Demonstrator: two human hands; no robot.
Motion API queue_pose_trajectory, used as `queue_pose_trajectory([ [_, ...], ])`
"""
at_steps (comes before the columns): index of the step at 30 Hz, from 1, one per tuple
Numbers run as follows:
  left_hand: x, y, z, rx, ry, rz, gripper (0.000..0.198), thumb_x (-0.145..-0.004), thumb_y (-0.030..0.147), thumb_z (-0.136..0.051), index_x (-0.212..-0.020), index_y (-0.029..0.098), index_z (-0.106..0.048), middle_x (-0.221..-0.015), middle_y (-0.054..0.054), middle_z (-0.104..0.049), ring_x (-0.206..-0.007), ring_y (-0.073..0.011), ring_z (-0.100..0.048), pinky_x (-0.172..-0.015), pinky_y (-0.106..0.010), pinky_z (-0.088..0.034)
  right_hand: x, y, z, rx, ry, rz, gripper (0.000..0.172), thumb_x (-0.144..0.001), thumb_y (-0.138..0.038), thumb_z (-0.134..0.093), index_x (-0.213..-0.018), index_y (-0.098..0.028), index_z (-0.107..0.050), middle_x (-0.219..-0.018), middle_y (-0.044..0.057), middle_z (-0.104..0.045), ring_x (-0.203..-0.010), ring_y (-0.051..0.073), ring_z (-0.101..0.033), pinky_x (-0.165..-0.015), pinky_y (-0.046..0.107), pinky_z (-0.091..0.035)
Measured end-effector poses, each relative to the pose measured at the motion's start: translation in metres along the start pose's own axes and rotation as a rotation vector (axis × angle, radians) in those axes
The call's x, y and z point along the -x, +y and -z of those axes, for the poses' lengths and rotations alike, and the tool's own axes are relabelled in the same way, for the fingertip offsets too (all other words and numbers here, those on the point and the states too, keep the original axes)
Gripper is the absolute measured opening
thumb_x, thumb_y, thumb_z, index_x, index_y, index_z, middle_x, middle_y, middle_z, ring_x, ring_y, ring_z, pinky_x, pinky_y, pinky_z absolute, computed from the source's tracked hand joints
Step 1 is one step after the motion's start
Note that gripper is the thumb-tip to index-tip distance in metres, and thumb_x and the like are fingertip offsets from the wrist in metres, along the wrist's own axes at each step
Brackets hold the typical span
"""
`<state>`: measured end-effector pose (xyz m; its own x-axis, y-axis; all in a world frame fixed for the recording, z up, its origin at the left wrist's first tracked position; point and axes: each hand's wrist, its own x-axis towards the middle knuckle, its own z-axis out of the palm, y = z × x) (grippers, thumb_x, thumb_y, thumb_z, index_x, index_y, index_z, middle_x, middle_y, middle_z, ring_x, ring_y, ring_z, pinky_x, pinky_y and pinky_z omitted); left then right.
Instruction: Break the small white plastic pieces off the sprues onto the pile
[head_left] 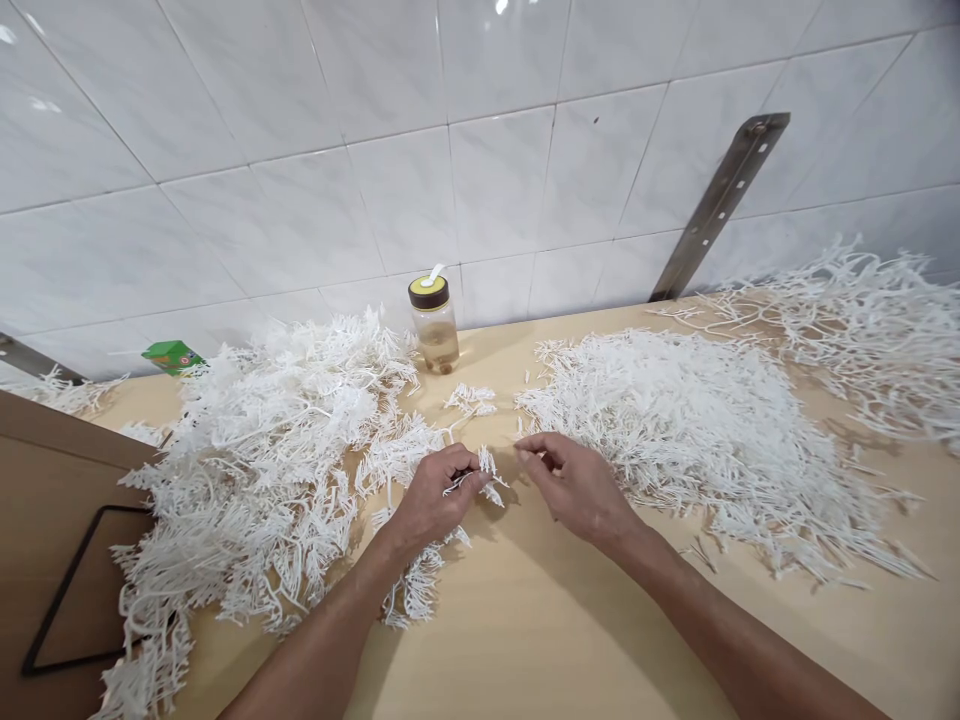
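My left hand (442, 487) is closed around a white, feathery plastic sprig (491, 475), whose branched tip sticks out past the thumb. To its right, my right hand (574, 480) is in a pinch; anything between its fingertips is too small to make out. The two hands are a short gap apart above the table. Left of them spreads a tangled heap of white branched sprigs (277, 450), with a few loose ones around my left wrist. Beside my right hand lies a broad pile of small, short white pieces (697, 430).
A lidded bottle of pale yellow liquid (436, 335) stands near the tiled wall. At the far right are long, bare white stems (885, 330). A brown cardboard box (60, 480) borders the left side, a green carton (172, 357) behind it. A metal bracket (720, 205) is against the wall.
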<state>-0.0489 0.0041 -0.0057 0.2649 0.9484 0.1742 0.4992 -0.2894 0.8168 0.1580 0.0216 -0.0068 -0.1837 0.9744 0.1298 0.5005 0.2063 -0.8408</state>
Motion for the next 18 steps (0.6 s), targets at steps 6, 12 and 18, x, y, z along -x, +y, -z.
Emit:
queue_pose_trajectory([
  [6, 0.001, 0.005, -0.002, -0.039, -0.050, -0.043, 0.019, -0.087, 0.021, -0.054, -0.069, 0.018, -0.061, -0.066, 0.000, -0.052, -0.066, -0.0133, -0.048, -0.063, -0.027, -0.037, 0.010, -0.012, -0.012, -0.222, -0.297, -0.147, 0.026, -0.088, -0.038, -0.053, -0.088, -0.019, -0.071, -0.070, -0.001, -0.066, -0.040, 0.009, -0.047, -0.038, 0.022, -0.040],
  [12, 0.001, 0.003, -0.003, -0.058, -0.055, -0.018, 0.019, -0.086, 0.020, -0.053, -0.069, 0.018, -0.060, -0.067, 0.000, -0.053, -0.067, -0.0140, -0.050, -0.064, -0.027, -0.037, 0.010, -0.009, -0.020, -0.078, -0.062, 0.084, 0.015, -0.085, -0.025, -0.058, -0.084, -0.020, -0.072, -0.083, 0.003, -0.071, -0.068, 0.015, -0.064, -0.062, 0.027, -0.050],
  [18, 0.001, 0.003, -0.006, -0.109, -0.018, -0.004, 0.020, -0.085, 0.019, -0.054, -0.064, 0.018, -0.055, -0.066, 0.001, -0.051, -0.064, -0.0131, -0.048, -0.062, -0.026, -0.036, 0.013, -0.004, -0.026, 0.138, -0.004, 0.218, 0.013, -0.087, -0.019, -0.052, -0.084, -0.019, -0.065, -0.082, 0.004, -0.066, -0.068, 0.016, -0.061, -0.067, 0.031, -0.047],
])
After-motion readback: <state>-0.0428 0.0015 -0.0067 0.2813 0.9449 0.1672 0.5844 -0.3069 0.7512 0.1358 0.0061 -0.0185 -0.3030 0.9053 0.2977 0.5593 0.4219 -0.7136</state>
